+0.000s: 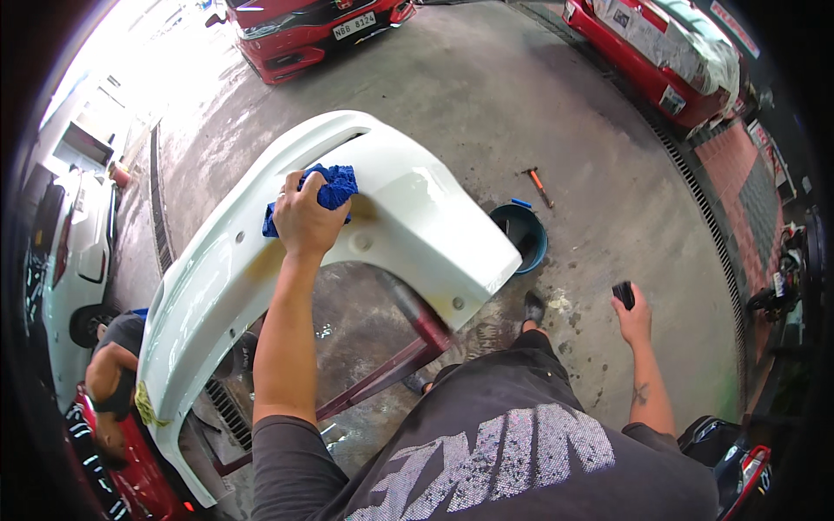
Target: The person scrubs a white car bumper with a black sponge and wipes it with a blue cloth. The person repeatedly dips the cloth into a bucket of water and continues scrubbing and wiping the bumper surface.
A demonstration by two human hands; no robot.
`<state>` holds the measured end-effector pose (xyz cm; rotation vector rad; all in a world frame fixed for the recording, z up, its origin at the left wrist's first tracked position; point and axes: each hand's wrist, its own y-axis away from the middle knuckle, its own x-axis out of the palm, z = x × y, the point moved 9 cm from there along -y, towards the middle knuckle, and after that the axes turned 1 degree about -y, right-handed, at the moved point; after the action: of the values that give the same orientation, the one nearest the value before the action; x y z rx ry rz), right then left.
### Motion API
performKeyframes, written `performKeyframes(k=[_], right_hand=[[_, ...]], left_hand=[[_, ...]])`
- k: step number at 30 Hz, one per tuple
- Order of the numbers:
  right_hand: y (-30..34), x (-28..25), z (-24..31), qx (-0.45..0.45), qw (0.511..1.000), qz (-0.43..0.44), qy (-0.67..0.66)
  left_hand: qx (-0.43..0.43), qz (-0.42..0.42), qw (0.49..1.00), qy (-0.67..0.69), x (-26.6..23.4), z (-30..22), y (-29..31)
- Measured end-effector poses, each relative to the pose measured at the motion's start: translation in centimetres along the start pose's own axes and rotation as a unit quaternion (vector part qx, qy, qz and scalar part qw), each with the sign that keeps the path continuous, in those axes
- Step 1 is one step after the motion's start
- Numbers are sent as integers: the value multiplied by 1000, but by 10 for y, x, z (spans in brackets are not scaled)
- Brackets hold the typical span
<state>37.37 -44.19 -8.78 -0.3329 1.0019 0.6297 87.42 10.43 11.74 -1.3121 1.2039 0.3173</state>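
A white car bumper point(408, 191) lies across a dark red metal stand point(426, 347) in front of me. My left hand point(306, 224) is closed round a crumpled blue cloth point(339, 184), pressed against the bumper's upper face. Brownish-yellow patches show on the white surface beside that hand. Out to the right, away from the bumper, my right hand point(639, 321) grips a small black block point(623, 294); its exact kind is not clear. A yellow-green cloth point(146, 405) rests on the bumper's near left end.
Right of the bumper stands a dark teal bucket point(542, 253), with an orange-handled hammer point(540, 188) on the floor behind it. Another person point(113, 369) bends down at the left. Red cars point(282, 56) are at the back, a white car point(91, 243) far left.
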Motion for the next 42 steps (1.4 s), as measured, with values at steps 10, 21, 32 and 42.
performKeyframes(k=[10,21,32,42], right_hand=[[-259,216,-45,-9,966,183,-184],[-320,451,-145,118,915,321,-214],[-384,627,-116,-30,940,316,-122],[-327,874,-240,5,900,436,0]], left_hand=[[88,147,984,50,157,-239,-26],[41,479,876,34,551,-409,57],[-316,552,771,29,868,-310,350],[-281,741,609,-24,999,-258,523]])
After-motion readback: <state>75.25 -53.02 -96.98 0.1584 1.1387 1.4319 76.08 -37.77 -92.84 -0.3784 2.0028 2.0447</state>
